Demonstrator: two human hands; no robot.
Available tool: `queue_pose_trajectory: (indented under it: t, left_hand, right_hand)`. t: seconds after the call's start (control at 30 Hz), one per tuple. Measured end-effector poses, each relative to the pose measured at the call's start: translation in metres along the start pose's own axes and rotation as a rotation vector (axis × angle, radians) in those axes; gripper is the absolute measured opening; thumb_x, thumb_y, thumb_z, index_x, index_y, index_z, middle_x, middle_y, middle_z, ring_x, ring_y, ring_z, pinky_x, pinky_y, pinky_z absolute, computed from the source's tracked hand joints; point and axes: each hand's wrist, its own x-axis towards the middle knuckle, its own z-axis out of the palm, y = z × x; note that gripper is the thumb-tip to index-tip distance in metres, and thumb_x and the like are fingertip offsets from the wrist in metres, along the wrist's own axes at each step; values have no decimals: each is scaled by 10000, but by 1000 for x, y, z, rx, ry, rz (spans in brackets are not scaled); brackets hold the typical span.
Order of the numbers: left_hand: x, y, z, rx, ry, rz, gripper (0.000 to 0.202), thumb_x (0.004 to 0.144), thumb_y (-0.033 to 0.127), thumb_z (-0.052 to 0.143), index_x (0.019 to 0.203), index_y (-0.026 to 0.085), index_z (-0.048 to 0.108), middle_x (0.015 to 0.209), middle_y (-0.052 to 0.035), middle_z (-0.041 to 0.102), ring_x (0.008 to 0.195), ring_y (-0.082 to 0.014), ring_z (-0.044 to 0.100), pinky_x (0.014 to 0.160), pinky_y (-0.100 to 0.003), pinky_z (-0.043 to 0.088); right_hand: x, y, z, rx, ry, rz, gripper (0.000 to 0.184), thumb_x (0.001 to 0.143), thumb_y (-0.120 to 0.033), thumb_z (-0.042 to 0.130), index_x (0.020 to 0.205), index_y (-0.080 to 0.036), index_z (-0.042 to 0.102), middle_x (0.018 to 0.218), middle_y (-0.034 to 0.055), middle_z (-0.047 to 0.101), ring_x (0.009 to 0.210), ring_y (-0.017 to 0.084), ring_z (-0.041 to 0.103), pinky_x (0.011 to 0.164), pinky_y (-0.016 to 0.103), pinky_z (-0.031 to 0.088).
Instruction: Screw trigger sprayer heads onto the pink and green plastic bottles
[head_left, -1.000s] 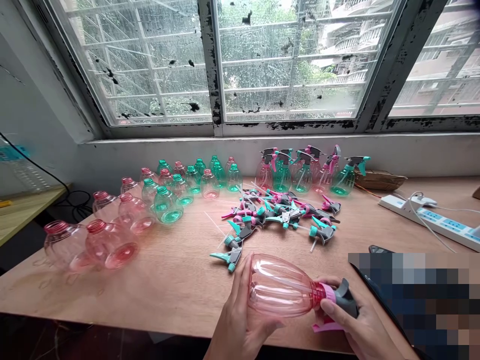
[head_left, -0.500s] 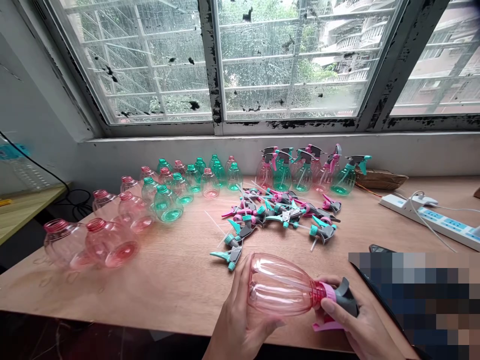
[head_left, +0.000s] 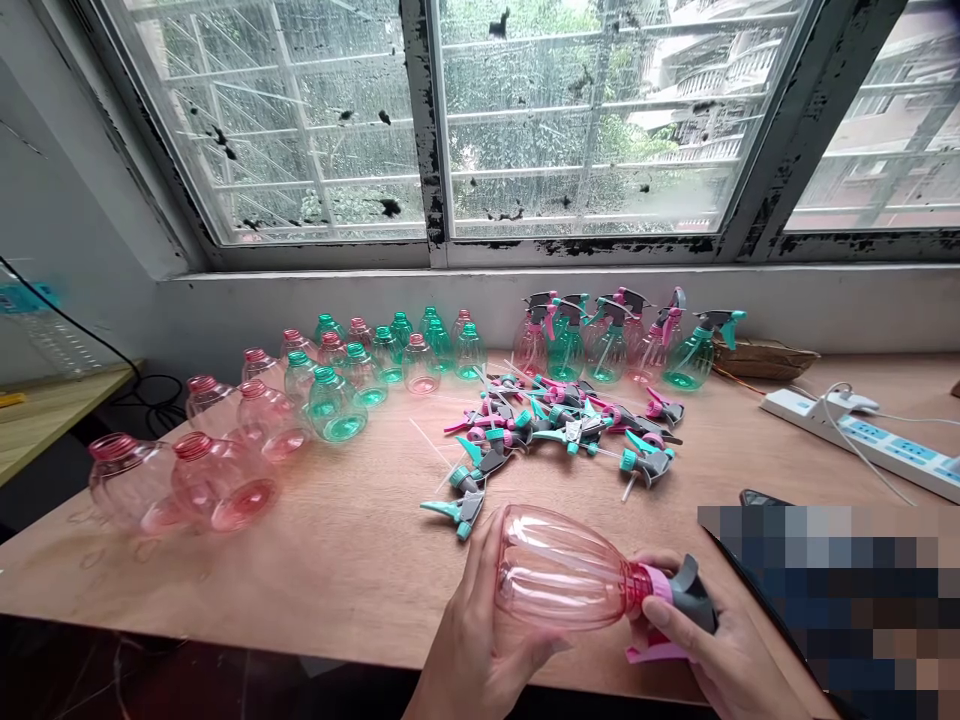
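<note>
A clear pink spray bottle point(head_left: 562, 570) lies sideways in the air above the table's front edge, its neck pointing right. My left hand point(head_left: 480, 620) is wrapped round the bottle's base end. At the neck, my right hand point(head_left: 697, 630) grips the grey-and-pink spray head point(head_left: 686, 592), thumb on the pink collar. The collar sits against the bottle's threaded neck; how tightly it is screwed on I cannot tell. Just beyond the bottle lies a pile of loose spray heads point(head_left: 570, 415) in grey, pink and teal, with thin white tubes.
Several open pink bottles point(head_left: 225, 490) and green bottles point(head_left: 335, 410) stand at left and back. Bottles with spray heads point(head_left: 566, 345) stand by the wall. A white power strip point(head_left: 862, 435), a brown package point(head_left: 765, 358) and a dark device point(head_left: 761, 497), partly blurred out, are at right.
</note>
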Motion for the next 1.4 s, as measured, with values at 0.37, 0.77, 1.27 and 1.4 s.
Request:
queue_pose_trajectory:
  t: [0.37,0.77,1.27,1.4]
  left_hand:
    - [1,0,1,-15,10,-8,935,889,585,750,1650,336,266,1689,-127,390,1537,-389,417,1258,-540,387]
    - [1,-5,0,14,-23,20,953,900,538,759,1659,336,221,1694,-129,374,1548,-386,395,1267,-553,368]
    - [1,3,0,15,1,-5,973,895,592,736,1668,303,221,1684,-169,380,1530,-399,427,1240,-555,409]
    - [1,3,0,11,7,11,966,903,583,732,1669,297,218,1684,-167,382,1524,-396,437,1231,-538,427]
  right_hand:
    - [-1,-2,0,-13,16,-9,423,697,-466,970,994,-209,811,711,22,791,581,187,683,536,298,639]
    - [-1,-3,2,6,8,4,432,694,-460,977,985,-195,798,663,24,787,558,186,691,534,303,647]
    - [-2,-4,2,-6,10,-7,413,719,-442,961,994,-186,789,677,41,794,555,202,692,536,313,623]
    - [-2,-4,2,10,14,6,413,708,-438,971,987,-191,795,694,39,799,559,189,685,538,305,638]
